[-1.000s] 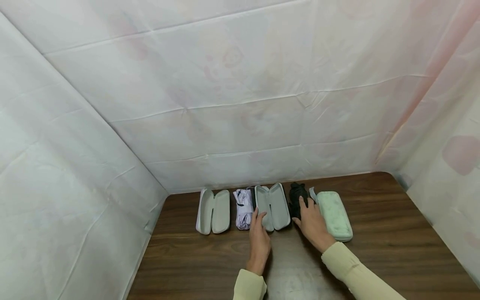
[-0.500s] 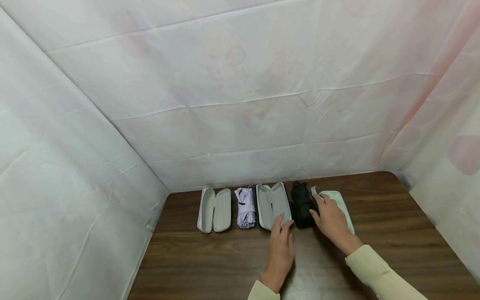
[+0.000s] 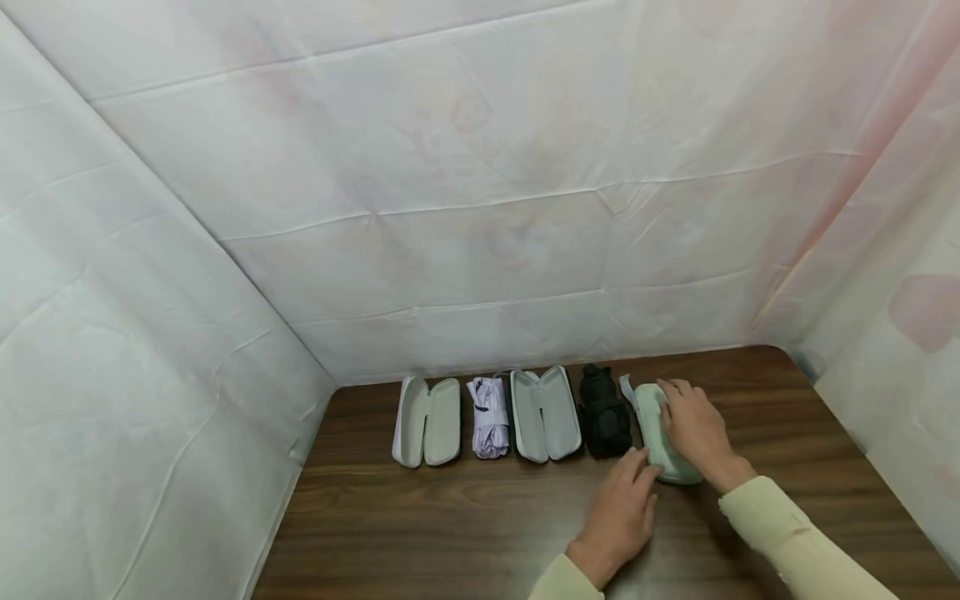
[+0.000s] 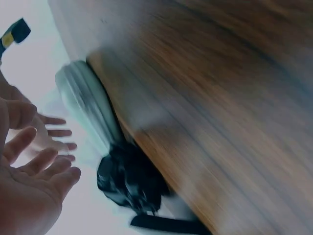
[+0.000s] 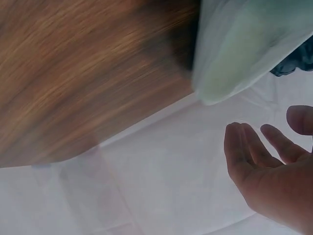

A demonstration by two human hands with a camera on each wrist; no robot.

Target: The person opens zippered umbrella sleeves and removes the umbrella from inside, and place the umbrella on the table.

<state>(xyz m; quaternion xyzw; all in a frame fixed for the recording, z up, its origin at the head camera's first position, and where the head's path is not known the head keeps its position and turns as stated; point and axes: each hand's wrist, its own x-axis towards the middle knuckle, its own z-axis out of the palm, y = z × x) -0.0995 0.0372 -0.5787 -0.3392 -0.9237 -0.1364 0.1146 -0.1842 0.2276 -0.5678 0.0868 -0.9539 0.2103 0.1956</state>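
A pale green glasses case (image 3: 654,421), closed, lies at the right end of a row of things on the table. Over its right side is my right hand (image 3: 697,427); in the right wrist view the fingers (image 5: 239,152) are loosely bent and stand apart from the case (image 5: 244,54). My left hand (image 3: 618,510) is near the case's lower left corner, its fingers (image 4: 44,161) relaxed and spread in the left wrist view. Between the hands and the middle case lies a black folded umbrella (image 3: 603,417), its crumpled end (image 4: 129,178) showing in the left wrist view. Neither hand grips anything.
Further left are an opened grey-lined glasses case (image 3: 558,412), a lilac folded umbrella (image 3: 491,421) and another opened glasses case (image 3: 442,421). A grey strap (image 3: 627,387) sits beside the green case. The wooden table (image 3: 420,533) meets pale sheeting (image 3: 450,250) behind.
My right hand has moved right from the black umbrella to the green case. My left hand has moved right, from the middle opened case to below the black umbrella.
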